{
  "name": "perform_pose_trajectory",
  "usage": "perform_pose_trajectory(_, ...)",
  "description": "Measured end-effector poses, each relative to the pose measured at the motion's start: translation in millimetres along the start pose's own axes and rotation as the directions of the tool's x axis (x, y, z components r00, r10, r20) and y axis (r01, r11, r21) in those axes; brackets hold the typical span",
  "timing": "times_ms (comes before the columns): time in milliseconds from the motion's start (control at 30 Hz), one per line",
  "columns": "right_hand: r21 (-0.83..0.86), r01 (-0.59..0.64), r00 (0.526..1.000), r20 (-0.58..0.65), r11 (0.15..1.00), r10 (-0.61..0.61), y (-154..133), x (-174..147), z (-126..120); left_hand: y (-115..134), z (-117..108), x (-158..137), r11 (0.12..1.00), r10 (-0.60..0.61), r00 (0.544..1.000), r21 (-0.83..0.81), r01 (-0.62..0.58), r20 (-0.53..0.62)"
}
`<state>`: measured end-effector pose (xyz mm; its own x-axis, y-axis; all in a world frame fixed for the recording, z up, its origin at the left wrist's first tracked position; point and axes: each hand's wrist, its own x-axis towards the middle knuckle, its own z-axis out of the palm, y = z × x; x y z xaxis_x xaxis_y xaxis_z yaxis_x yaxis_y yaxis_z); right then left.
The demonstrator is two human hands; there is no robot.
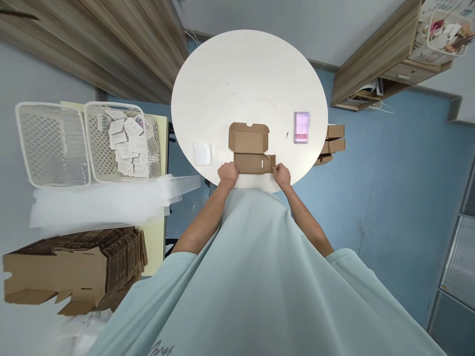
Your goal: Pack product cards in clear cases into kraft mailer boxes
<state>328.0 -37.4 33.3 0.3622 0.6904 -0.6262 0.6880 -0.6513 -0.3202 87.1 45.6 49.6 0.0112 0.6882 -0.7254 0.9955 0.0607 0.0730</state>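
Note:
A brown cardboard box [248, 140], partly folded with its lid laid back, lies at the near edge of the round white table [245, 69]. My left hand [228, 173] is closed at the box's near left corner. At the near right corner, the fingers of my right hand [282, 175] pinch a side flap of the same box. The lid's side flaps stick out to both sides, and a small notch shows in its far edge. Left of the box lies a flat white packet [202, 154]. To the right is a blurred pink and purple rectangle [301, 127].
On a side table [153, 257] at left stand two white baskets [87, 143], one with many small white packets [128, 143]. Beside them are white translucent sheets [107, 203] and a stack of flat cardboard blanks [74, 272]. Folded boxes [336, 138] sit beyond the round table's right edge.

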Motion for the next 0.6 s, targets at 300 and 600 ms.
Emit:
perform_pose_trajectory(300, -0.038, 0.121, 0.992, 0.032, 0.992, -0.120, -33.4, -10.6, -0.3, -0.7, 0.6, 2.6, 1.000, 0.007, 1.000, -0.005, -0.007, 0.014)
perform_pose_trajectory(600, 0.035, 0.172, 0.984, 0.034, 0.984, -0.173, -51.6, -1.5, 6.9, -3.4, 6.7, 6.5, 1.000, 0.010, 1.000, -0.026, -0.010, -0.012)
